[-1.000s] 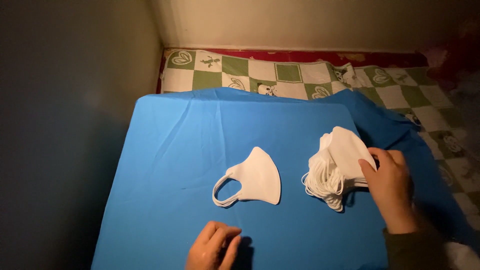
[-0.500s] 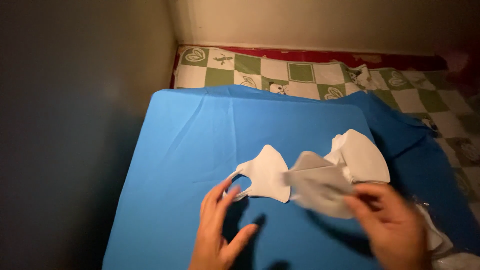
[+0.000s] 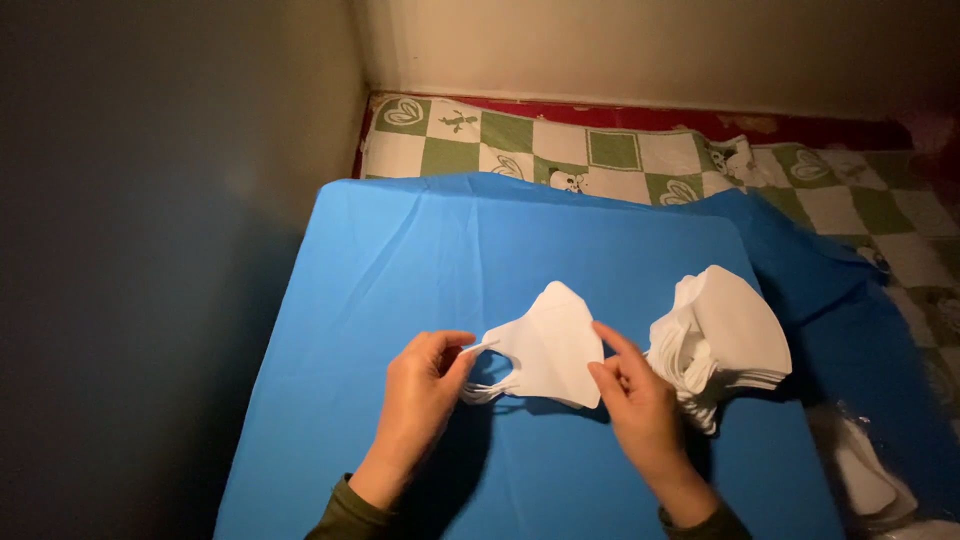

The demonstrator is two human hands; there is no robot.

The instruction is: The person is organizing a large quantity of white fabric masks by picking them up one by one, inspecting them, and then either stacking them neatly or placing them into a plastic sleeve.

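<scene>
White folded fabric face mask (image 3: 552,345) lies mid blue cloth-covered table (image 3: 420,260), between your hands. Your left hand (image 3: 425,385) pinches its ear loop (image 3: 480,347) at the mask's left edge, thumb and forefinger closed on it. Your right hand (image 3: 635,395) grips the mask's right edge, fingers half curled. Stack of white masks (image 3: 725,335) sits just right of that hand. Green-white checked mat (image 3: 620,160) beyond.
</scene>
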